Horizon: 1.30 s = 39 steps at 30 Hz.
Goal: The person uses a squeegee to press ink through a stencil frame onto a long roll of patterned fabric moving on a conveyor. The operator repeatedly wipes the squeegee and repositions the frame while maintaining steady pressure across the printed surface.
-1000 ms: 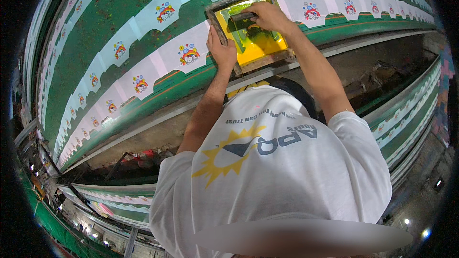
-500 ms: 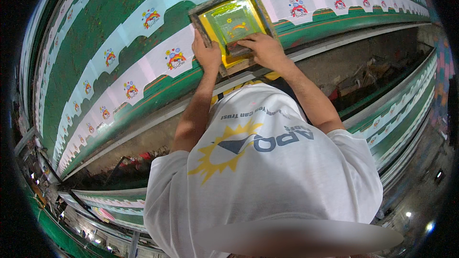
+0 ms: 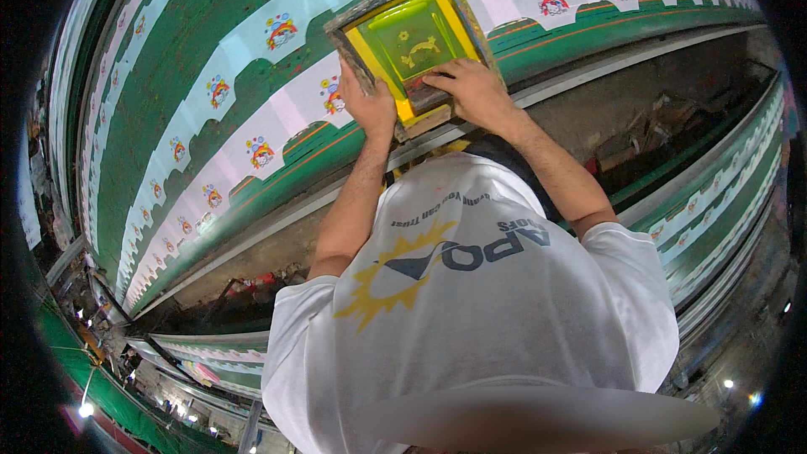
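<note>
A wooden-framed printing screen with yellow-green mesh is held over the green table, tilted in my view. Small shapes of its design show in the mesh. My left hand grips the left side of the frame, fingers along the outer edge. My right hand is at the near right corner, its fingers over a dark squeegee lying inside the near end; the thumb side is partly hidden. Beside my left hand, a white fabric piece carries a colourful cartoon print, partly covered by that hand.
Rows of pale pink and light-blue pieces with the same print run along the long green table. A metal rail edges it nearest me. Behind lies a gap with debris, then another table with similar rows.
The screen looks larger and has shifted left relative to the printed pieces, apparently raised from the table. Orange and red no longer show through its mesh. Both hands keep their hold.
</note>
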### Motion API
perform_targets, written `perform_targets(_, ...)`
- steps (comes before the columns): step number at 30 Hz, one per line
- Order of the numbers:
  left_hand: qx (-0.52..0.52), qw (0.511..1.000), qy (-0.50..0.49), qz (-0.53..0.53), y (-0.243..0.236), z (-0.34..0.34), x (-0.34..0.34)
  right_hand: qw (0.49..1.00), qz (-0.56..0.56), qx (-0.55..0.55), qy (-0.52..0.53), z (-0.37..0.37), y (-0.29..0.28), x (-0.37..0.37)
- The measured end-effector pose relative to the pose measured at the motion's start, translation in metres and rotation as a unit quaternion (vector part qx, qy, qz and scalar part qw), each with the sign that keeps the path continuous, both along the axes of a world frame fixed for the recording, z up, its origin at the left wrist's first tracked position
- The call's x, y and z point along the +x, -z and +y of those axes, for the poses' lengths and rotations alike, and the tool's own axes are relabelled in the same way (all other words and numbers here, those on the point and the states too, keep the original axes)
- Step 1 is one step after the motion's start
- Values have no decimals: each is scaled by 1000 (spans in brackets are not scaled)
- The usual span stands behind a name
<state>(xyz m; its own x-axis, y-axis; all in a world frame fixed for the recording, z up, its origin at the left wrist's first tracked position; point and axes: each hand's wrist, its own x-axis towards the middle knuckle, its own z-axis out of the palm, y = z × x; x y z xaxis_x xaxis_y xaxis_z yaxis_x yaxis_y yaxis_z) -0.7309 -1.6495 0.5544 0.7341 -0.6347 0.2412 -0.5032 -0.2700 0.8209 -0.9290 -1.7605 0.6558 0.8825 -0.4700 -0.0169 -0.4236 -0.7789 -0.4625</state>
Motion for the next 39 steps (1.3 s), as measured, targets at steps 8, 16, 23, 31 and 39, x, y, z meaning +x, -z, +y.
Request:
perform_targets(8,30,996,-16,87,7,-55,-52,1000,14,19,9,-55,5,-54)
perform_targets(16,-38,977,-6,209,6,-58,-49,999,5,25,-35,-63,14,-53)
perform_targets(23,-29,975,-8,219,3,-59,-49,999,34,5,-41,-61,11,-52)
perform_targets(31,53,992,-20,114,6,-56,-49,998,1,50,-36,-60,13,-63)
perform_targets(39,63,997,-10,53,11,-55,-51,998,-55,-29,9,-78,21,-30)
